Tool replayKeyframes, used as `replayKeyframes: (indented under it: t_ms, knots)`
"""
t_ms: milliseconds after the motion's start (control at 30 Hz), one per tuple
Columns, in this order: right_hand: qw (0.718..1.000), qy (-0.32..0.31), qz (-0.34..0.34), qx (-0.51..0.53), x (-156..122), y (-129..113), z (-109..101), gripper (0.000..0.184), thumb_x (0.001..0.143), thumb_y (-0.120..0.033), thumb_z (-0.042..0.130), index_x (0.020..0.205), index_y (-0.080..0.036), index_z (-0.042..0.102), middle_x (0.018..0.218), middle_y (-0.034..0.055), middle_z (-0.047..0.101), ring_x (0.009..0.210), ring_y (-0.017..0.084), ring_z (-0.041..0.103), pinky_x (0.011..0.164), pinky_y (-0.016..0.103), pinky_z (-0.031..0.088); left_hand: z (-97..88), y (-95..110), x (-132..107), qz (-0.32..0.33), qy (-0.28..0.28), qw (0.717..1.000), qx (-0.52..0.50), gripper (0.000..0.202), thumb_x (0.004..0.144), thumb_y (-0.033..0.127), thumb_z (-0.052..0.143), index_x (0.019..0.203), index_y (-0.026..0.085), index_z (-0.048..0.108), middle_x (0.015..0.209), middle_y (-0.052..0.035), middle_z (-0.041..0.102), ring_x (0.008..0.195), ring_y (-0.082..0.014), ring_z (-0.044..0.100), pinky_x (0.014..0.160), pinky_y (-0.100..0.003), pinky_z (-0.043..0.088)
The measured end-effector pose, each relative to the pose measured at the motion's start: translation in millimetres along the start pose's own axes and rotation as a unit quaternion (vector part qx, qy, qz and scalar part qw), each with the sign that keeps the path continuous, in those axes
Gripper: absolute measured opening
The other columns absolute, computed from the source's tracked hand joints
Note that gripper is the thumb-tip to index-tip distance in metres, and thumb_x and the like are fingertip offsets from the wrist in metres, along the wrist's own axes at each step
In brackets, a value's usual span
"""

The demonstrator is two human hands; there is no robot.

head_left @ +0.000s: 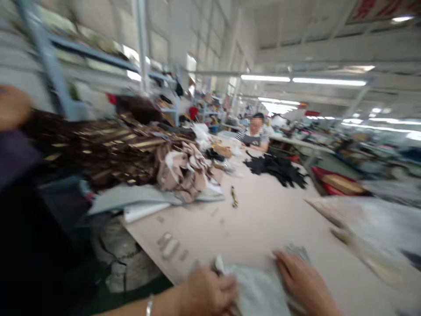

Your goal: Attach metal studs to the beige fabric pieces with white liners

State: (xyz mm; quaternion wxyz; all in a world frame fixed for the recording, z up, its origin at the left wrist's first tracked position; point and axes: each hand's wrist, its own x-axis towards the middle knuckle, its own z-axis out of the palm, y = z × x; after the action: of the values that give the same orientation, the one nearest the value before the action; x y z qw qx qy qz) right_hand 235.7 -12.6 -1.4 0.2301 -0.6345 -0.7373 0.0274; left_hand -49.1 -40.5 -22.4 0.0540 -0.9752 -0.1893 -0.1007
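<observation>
Cloth (259, 287) lies near on the table (263, 224); left hand (205, 289) clutches its left edge; right hand (304, 283) at its right, can't tell if gripping.

left hand (207, 289) blurred, right hand (304, 281) cut off below, pale cloth (259, 287) likewise

Pale flat-topped table (256, 228). On top: ragged black fabric heap (278, 169), small elongated gold-coloured piece (234, 196), pale grey cloth (259, 287) nearest, translucent whitish sheeting (378, 228) at right.
</observation>
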Motion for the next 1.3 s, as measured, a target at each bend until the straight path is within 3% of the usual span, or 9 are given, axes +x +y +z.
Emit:
replayKeyframes:
  t_ms: [67, 133, 200, 500, 767, 900, 1067, 1200, 1300]
  knots:
    - [0.994, -0.050, 0.096, 0.012, -11, 24, -6, 0.019, 0.099, -0.018, 0.063, 0.117, -0.018, 0.070, 0.110, 0.0059, 0.076, 0.099, 0.020, 0.073, 0.092, 0.040, 0.060, 21.4, 3, 4, -0.011, 0.031, 0.998, -0.053, 0.039, 0.092, 0.029, 0.064, 0.129, 0.014, 0.063, 0.129, -0.0140, 0.071, 0.080, -0.0192, 0.074, 0.065, -0.031, 0.060]
    - [0.982, -0.065, 0.173, 0.029, -15, 49, -8, 0.032, 0.092, -0.004, 0.058, 0.119, -0.017, 0.071, 0.102, 0.0040, 0.079, 0.096, 0.018, 0.075, 0.091, 0.035, 0.059, 41.6, 0, 6, -0.029, 0.071, 0.994, -0.073, 0.049, 0.086, 0.017, 0.059, 0.134, 0.014, 0.060, 0.137, -0.0129, 0.069, 0.087, -0.0218, 0.077, 0.069, -0.033, 0.061]
    - [0.975, -0.060, 0.211, 0.041, -14, 64, -6, 0.041, 0.087, -0.001, 0.055, 0.121, -0.018, 0.071, 0.103, 0.0042, 0.080, 0.096, 0.018, 0.076, 0.091, 0.031, 0.058, 54.5, -5, 5, -0.016, 0.095, 0.992, -0.079, 0.053, 0.082, 0.011, 0.053, 0.135, 0.015, 0.060, 0.138, -0.0110, 0.069, 0.086, -0.0217, 0.077, 0.069, -0.033, 0.060]
    - [0.968, -0.105, 0.197, 0.113, 3, 55, 7, 0.040, 0.081, -0.007, 0.064, 0.119, -0.017, 0.073, 0.097, 0.0045, 0.079, 0.085, 0.018, 0.072, 0.082, 0.029, 0.054, 70.5, -3, -3, -0.025, 0.111, 0.991, -0.069, 0.055, 0.085, 0.010, 0.046, 0.137, 0.016, 0.060, 0.142, -0.0096, 0.067, 0.085, -0.0210, 0.076, 0.070, -0.034, 0.055]
    - [0.960, -0.146, 0.196, 0.138, 21, 52, 4, 0.037, 0.071, -0.001, 0.061, 0.098, -0.021, 0.077, 0.074, -0.0020, 0.072, 0.074, 0.017, 0.065, 0.079, 0.030, 0.046, 53.9, -5, 2, -0.011, 0.119, 0.989, -0.085, 0.049, 0.087, 0.010, 0.044, 0.131, 0.013, 0.063, 0.136, -0.0114, 0.070, 0.074, -0.0176, 0.073, 0.065, -0.032, 0.053]
    - [0.942, -0.145, 0.219, 0.210, 19, 48, 1, 0.031, 0.070, -0.011, 0.062, 0.098, -0.020, 0.073, 0.074, -0.0018, 0.069, 0.069, 0.015, 0.061, 0.070, 0.029, 0.047, 51.1, -4, 4, -0.018, 0.110, 0.990, -0.090, 0.048, 0.085, 0.011, 0.045, 0.131, 0.013, 0.061, 0.133, -0.0109, 0.071, 0.071, -0.0175, 0.070, 0.062, -0.033, 0.050]
    - [0.891, -0.144, 0.237, 0.359, 6, 25, -5, 0.035, 0.069, -0.031, 0.071, 0.102, -0.018, 0.070, 0.079, 0.0000, 0.068, 0.066, 0.013, 0.061, 0.067, 0.029, 0.051, 46.0, -2, 6, -0.029, 0.089, 0.991, -0.097, 0.043, 0.085, 0.018, 0.054, 0.127, 0.015, 0.062, 0.130, -0.0084, 0.072, 0.066, -0.0172, 0.067, 0.058, -0.035, 0.049]
    - [0.821, -0.142, 0.267, 0.484, -1, -2, -8, 0.035, 0.060, -0.026, 0.082, 0.094, -0.019, 0.073, 0.075, -0.0024, 0.066, 0.064, 0.011, 0.058, 0.063, 0.026, 0.050, 38.9, -2, 7, -0.029, 0.071, 0.993, -0.093, 0.040, 0.087, 0.024, 0.059, 0.126, 0.016, 0.063, 0.128, -0.0086, 0.073, 0.061, -0.0155, 0.064, 0.056, -0.034, 0.047]
    - [0.802, -0.157, 0.272, 0.507, -3, -16, -7, 0.033, 0.058, -0.024, 0.085, 0.089, -0.020, 0.074, 0.072, -0.0034, 0.066, 0.061, 0.010, 0.056, 0.061, 0.025, 0.050, 37.3, -3, 7, -0.028, 0.060, 0.994, -0.090, 0.039, 0.089, 0.027, 0.060, 0.126, 0.016, 0.063, 0.126, -0.0088, 0.073, 0.062, -0.0156, 0.065, 0.056, -0.033, 0.047]
